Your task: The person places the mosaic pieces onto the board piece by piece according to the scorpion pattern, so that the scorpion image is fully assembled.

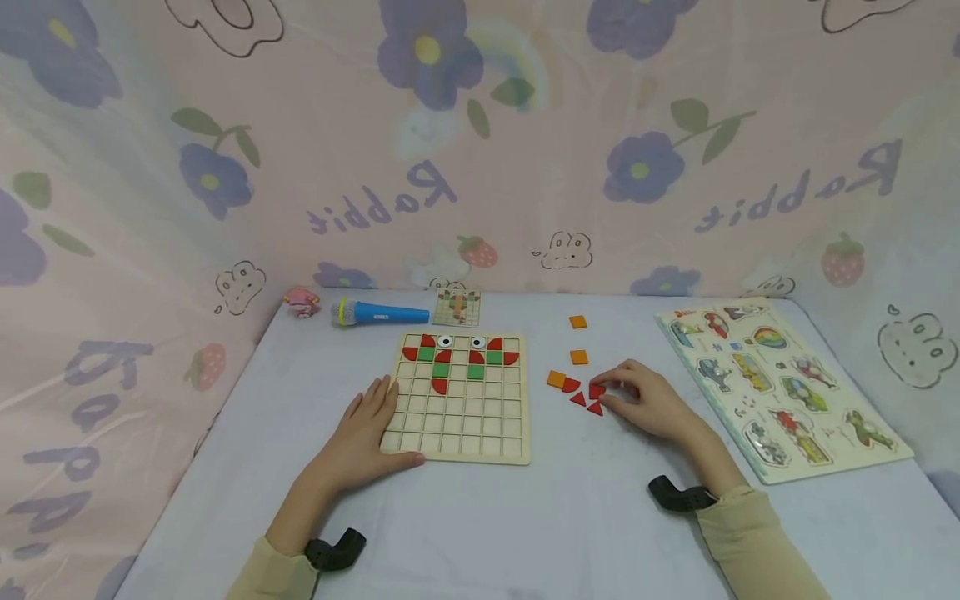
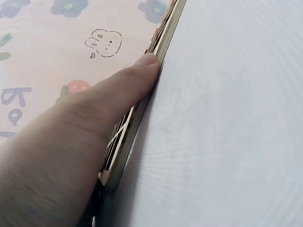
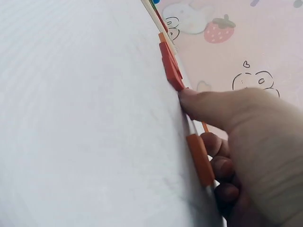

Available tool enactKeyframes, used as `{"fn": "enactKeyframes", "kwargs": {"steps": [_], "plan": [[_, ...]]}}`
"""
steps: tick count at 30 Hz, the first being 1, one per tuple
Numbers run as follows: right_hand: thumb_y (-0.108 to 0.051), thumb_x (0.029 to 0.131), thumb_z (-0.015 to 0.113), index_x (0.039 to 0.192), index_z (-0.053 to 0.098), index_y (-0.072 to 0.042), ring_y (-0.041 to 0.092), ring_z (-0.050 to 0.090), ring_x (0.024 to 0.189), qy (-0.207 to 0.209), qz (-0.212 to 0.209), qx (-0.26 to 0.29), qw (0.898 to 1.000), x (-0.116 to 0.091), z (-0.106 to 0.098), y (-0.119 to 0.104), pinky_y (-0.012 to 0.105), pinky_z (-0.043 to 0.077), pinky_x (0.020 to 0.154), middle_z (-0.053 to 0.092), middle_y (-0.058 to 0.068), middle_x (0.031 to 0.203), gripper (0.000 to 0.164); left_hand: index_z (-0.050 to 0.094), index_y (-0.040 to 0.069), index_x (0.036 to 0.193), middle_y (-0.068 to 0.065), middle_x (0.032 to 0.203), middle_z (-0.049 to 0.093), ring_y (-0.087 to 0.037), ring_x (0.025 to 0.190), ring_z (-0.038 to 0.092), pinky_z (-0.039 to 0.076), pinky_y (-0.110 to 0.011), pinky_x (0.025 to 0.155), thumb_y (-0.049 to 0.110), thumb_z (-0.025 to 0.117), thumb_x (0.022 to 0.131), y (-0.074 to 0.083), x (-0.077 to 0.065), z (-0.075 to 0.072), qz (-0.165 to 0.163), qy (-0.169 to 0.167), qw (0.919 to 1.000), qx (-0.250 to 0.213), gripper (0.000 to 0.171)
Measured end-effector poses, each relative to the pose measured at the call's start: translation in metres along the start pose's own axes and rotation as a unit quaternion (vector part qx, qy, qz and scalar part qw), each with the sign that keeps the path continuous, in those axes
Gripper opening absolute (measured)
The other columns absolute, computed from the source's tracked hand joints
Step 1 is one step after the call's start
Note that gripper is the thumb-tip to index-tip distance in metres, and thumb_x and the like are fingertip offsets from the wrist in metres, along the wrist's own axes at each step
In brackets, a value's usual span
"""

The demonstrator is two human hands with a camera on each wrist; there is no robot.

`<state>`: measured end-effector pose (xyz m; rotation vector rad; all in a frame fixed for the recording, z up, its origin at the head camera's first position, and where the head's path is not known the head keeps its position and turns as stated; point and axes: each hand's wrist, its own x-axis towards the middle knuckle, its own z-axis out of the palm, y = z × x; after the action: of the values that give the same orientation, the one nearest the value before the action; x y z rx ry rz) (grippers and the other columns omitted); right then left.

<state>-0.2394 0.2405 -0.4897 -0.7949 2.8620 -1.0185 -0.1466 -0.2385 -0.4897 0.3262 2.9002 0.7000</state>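
My left hand lies spread along the left edge of a wooden grid board, with its thumb against the near edge. Red and green pieces and two eye discs form a pattern at the board's top. To the right, my right hand pinches a red piece between thumb and forefinger, at table level. Close by lie two red triangles, a red rounded piece and an orange square. In the right wrist view, an orange piece lies beside the curled fingers.
Behind the board are a patterned card, a blue toy microphone and a small pink figure. Two orange squares lie right of the board. A picture puzzle board occupies the table's right side.
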Motion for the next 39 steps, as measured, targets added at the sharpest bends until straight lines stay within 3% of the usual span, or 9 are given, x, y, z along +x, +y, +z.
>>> {"fn": "enactKeyframes", "kwargs": {"steps": [18, 25, 31, 39], "plan": [[-0.012, 0.101, 0.074, 0.120, 0.074, -0.013, 0.021, 0.061, 0.105, -0.008, -0.007, -0.003, 1.000, 0.004, 0.001, -0.005, 0.044, 0.054, 0.092, 0.067, 0.002, 0.113, 0.019, 0.019, -0.002, 0.167, -0.020, 0.177, 0.011, -0.038, 0.165, 0.006, 0.009, -0.060, 0.131, 0.077, 0.074, 0.082, 0.001, 0.000, 0.000, -0.001, 0.002, 1.0000, -0.001, 0.128], [-0.016, 0.103, 0.072, 0.121, 0.073, -0.013, 0.019, 0.058, 0.102, -0.001, -0.003, 0.005, 1.000, 0.009, -0.005, -0.012, 0.040, 0.051, 0.091, 0.066, 0.002, 0.112, 0.019, 0.019, -0.001, 0.167, -0.020, 0.177, 0.012, -0.038, 0.165, 0.006, 0.008, -0.060, 0.131, 0.077, 0.075, 0.081, 0.003, 0.000, -0.001, -0.006, 0.005, 1.0000, -0.002, 0.129], [-0.012, 0.102, 0.071, 0.124, 0.072, -0.010, 0.022, 0.055, 0.100, -0.009, 0.012, 0.030, 0.999, 0.023, 0.000, -0.039, 0.040, 0.050, 0.087, 0.065, 0.004, 0.111, 0.021, 0.020, -0.002, 0.167, -0.020, 0.177, 0.013, -0.038, 0.165, 0.007, 0.009, -0.060, 0.131, 0.077, 0.075, 0.081, 0.003, -0.001, -0.002, -0.008, 0.000, 1.0000, 0.000, 0.129], [-0.014, 0.102, 0.073, 0.120, 0.072, -0.005, 0.024, 0.055, 0.094, -0.005, 0.001, 0.038, 0.999, 0.066, 0.034, -0.100, 0.039, 0.049, 0.081, 0.065, 0.008, 0.105, 0.021, 0.019, -0.001, 0.168, -0.019, 0.177, 0.011, -0.038, 0.165, 0.005, 0.008, -0.060, 0.131, 0.079, 0.073, 0.081, 0.002, 0.000, -0.001, -0.010, -0.005, 0.9999, 0.000, 0.130]]}}
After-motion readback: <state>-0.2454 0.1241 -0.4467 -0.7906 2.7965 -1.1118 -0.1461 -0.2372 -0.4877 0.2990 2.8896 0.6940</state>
